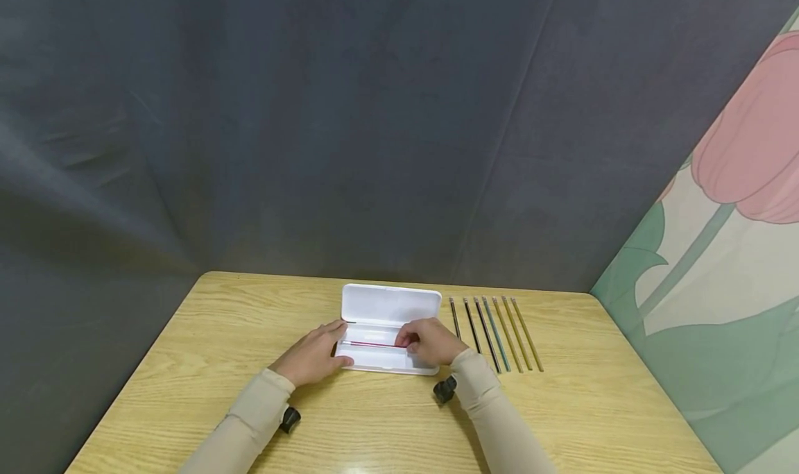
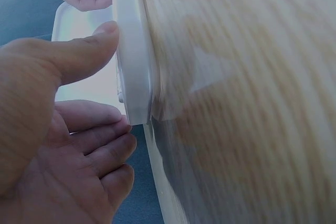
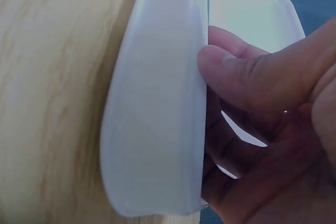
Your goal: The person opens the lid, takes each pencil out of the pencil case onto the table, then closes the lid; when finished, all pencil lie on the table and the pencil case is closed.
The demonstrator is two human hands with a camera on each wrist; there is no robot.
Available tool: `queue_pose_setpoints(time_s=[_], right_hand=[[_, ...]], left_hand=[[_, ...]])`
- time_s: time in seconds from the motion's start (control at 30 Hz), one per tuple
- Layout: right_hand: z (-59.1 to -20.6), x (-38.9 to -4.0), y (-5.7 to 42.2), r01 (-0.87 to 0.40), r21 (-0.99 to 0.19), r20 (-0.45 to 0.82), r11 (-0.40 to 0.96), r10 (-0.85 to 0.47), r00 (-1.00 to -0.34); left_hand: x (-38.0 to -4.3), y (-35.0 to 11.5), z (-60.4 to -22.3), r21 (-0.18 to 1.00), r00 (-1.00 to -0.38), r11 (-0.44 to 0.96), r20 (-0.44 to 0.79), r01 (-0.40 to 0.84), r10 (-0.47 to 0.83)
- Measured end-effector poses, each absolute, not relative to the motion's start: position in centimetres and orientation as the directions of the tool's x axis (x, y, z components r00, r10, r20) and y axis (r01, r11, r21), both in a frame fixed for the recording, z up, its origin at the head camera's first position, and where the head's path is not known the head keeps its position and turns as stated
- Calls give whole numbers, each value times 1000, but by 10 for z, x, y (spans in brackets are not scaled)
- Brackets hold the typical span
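Observation:
A white pencil case (image 1: 390,359) lies on the table with its lid (image 1: 391,304) raised at the back. Inside it, a red pencil (image 1: 371,344) runs lengthwise. Fingers of my right hand (image 1: 431,341) reach into the right part of the case and pinch the pencil's right end; in the right wrist view the thumb (image 3: 231,72) is at the near rim. At the left end of the case is my left hand (image 1: 316,356), its thumb (image 2: 86,56) over the near rim and its loosely extended fingers against the end wall.
To the right of the case, several pencils lie side by side in a row: black ones (image 1: 487,335), a blue one (image 1: 496,334) and gold ones (image 1: 527,334). The wooden table (image 1: 374,425) ends at a dark curtain (image 1: 349,148) behind. A flowered cloth (image 1: 718,321) hangs at right.

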State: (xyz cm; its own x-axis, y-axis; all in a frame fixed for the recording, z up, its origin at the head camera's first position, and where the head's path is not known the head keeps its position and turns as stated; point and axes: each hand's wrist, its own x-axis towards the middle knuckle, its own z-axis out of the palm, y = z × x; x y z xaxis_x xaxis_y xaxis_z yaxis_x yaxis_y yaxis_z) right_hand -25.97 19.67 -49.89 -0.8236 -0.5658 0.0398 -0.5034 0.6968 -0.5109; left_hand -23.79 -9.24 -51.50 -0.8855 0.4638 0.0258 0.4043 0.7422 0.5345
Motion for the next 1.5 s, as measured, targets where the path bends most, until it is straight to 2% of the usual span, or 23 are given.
queue_pose_setpoints(time_s=[0.23,0.43,0.5,0.6,0.7,0.83,0.93,1.03,1.2,1.5], right_hand=[[-492,-257,197,-457,-548,19,701,-536,-844],[-464,-251,218,-423,-600,80,679,-476,-876],[-449,-247,233,-399,-654,129,643,-425,-896],[-424,-238,263,-353,-747,221,563,-291,-931],[-411,-231,301,-306,-799,309,517,-84,-947],[-418,-223,353,-119,-738,341,664,214,-915],[-439,-219,388,63,-635,290,770,312,-905],[-464,-217,413,156,-545,210,824,314,-926],[-495,-221,430,173,-428,151,887,258,-954],[-497,-222,429,142,-388,100,911,195,-976]], left_hand=[[-237,-93,-514,549,-882,732,20,403,471],[-238,-95,-514,558,-887,734,8,388,462],[-239,-96,-514,562,-888,733,5,383,460],[-241,-96,-513,567,-885,728,6,387,465],[-242,-97,-512,564,-881,725,10,395,472],[-240,-96,-511,565,-882,726,8,393,471],[-238,-95,-511,567,-884,726,5,388,468],[-237,-94,-512,572,-884,725,1,383,467],[-236,-95,-514,573,-882,724,-3,384,471],[-238,-94,-515,557,-881,730,5,395,473]])
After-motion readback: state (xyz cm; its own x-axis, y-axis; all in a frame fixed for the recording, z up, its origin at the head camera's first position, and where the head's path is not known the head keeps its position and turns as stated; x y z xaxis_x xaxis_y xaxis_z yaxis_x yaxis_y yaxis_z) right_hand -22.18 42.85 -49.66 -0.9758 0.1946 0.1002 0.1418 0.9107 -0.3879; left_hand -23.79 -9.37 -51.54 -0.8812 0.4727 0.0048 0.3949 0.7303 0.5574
